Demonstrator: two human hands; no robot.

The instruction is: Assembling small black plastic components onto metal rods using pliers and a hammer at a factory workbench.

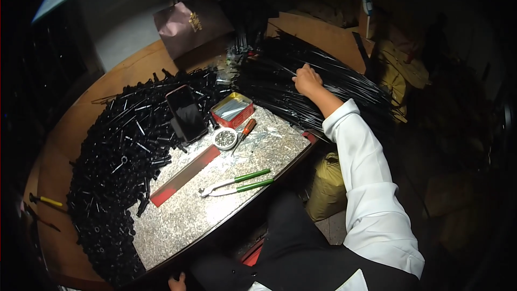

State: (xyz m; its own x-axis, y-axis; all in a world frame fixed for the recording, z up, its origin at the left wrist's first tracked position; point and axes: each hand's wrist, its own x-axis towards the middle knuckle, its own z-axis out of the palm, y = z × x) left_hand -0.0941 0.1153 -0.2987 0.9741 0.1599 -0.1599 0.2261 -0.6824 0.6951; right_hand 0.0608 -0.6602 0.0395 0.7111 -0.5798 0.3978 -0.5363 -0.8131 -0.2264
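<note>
My right hand (308, 80) reaches out over a wide heap of long, thin black rods (334, 83) at the far right of the table. Its fingers are curled in a pinch at a rod among them; how many rods they hold is too small to tell. Low at the picture's edge, my left hand (176, 282) shows only in part, below the table's front edge, with its thumb up and the other fingers mostly cut off. Green-handled pliers (237, 183) lie on the speckled board (188, 231) in front of me.
Short black tubular parts (107, 183) are heaped along the left. A phone (186, 113), a red tin (232, 110) of thin rods, a white dish (225, 138) of small metal pieces, a screwdriver (245, 133) and a red-brown bar (186, 175) lie mid-table. A yellow sack (327, 191) stands below.
</note>
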